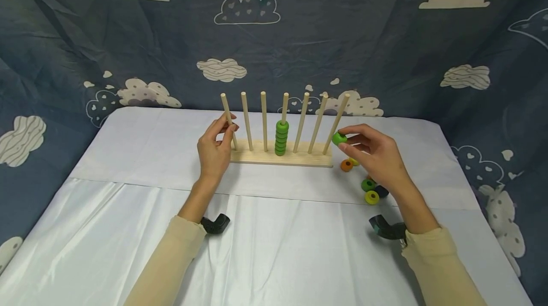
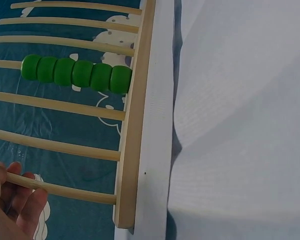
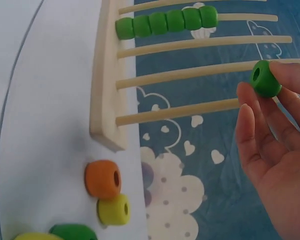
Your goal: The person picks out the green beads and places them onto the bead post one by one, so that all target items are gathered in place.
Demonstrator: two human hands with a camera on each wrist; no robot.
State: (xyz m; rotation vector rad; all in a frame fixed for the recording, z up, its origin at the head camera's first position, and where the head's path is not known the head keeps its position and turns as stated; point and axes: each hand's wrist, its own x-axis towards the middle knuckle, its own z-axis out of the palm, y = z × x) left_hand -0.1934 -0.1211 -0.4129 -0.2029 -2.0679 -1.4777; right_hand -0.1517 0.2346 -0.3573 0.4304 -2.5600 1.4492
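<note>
A wooden peg rack (image 1: 257, 156) with several upright pegs stands on the white-covered table. Green beads (image 1: 281, 138) are stacked on its middle peg, seen sideways in both wrist views. At the rack's left end, my left hand (image 1: 216, 149) grips the outermost peg (image 2: 75, 192) between thumb and fingers. Beyond the right end, my right hand (image 1: 374, 153) pinches a single green bead (image 3: 265, 79), its hole showing in the right wrist view. That bead is close to the rightmost peg (image 1: 338, 123) but not on it.
Loose beads lie on the table below my right hand: an orange bead (image 1: 347, 165), a yellow bead (image 1: 371, 197), a green bead (image 1: 367, 184) and a dark bead (image 1: 382, 192) among them. A dark cloud-print cloth (image 1: 299, 49) hangs behind the table.
</note>
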